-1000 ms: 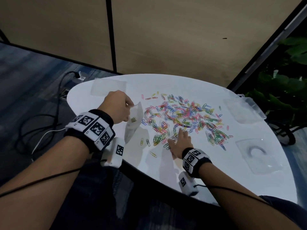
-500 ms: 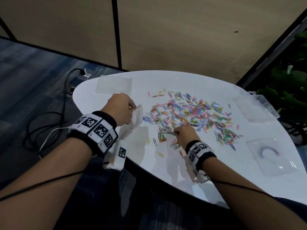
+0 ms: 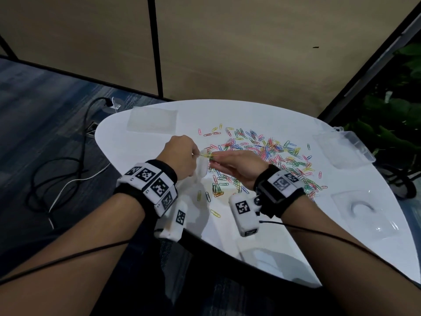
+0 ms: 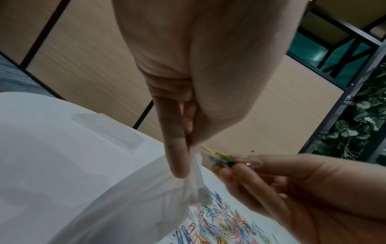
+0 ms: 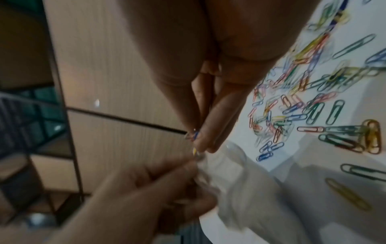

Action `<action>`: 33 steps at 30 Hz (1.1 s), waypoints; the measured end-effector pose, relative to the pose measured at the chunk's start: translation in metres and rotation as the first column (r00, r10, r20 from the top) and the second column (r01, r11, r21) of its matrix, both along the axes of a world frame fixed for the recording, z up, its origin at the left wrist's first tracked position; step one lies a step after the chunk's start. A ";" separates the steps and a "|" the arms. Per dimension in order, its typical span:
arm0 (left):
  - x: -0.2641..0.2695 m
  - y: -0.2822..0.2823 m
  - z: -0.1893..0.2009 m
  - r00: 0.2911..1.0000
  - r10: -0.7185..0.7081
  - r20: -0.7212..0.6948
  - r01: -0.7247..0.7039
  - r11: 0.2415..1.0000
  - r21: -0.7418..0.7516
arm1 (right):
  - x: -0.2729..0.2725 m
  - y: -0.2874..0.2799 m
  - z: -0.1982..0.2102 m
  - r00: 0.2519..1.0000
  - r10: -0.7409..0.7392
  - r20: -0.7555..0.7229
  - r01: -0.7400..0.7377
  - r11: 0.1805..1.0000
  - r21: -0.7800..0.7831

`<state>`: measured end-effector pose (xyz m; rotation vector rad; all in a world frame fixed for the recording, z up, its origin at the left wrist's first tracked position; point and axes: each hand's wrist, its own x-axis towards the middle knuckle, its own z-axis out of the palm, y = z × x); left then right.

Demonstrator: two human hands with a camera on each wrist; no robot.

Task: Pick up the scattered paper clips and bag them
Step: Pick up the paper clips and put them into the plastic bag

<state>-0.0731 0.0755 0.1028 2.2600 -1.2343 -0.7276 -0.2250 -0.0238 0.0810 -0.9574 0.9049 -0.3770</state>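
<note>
Above the near-left part of the white table (image 3: 284, 226), the left hand (image 3: 182, 157) pinches the top edge of the clear bag (image 4: 129, 203) between thumb and fingers; bag hangs below it. Right hand (image 3: 239, 166) pinches a small bunch of clips (image 4: 219, 156), fingertips (image 5: 203, 145) right at the bag mouth, just right of the left-hand grip. Scattered paper clips (image 3: 268, 153) lie on the table to the right and far side, a few strays nearer. Clip count in the pinch unreadable, both wrist views blurred. Whether the bag mouth is open: cannot tell. Both forearms reach in from the near side, right palm turned leftward.
</note>
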 end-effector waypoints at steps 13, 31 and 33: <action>-0.007 0.005 0.004 0.998 -0.060 -0.006 0.060 0.998 -0.022 | 0.032 0.034 -0.012 0.807 0.145 -0.572 -0.507 0.666 -0.547; 0.053 0.016 0.014 0.994 0.099 0.037 -0.099 0.995 0.000 | 0.061 -0.040 -0.117 0.229 -0.199 -0.953 -0.966 -0.166 -0.198; 0.052 0.016 0.013 0.996 0.082 0.041 -0.083 0.997 0.011 | 0.066 -0.052 -0.118 0.228 -0.178 -0.957 -0.972 -0.093 -0.215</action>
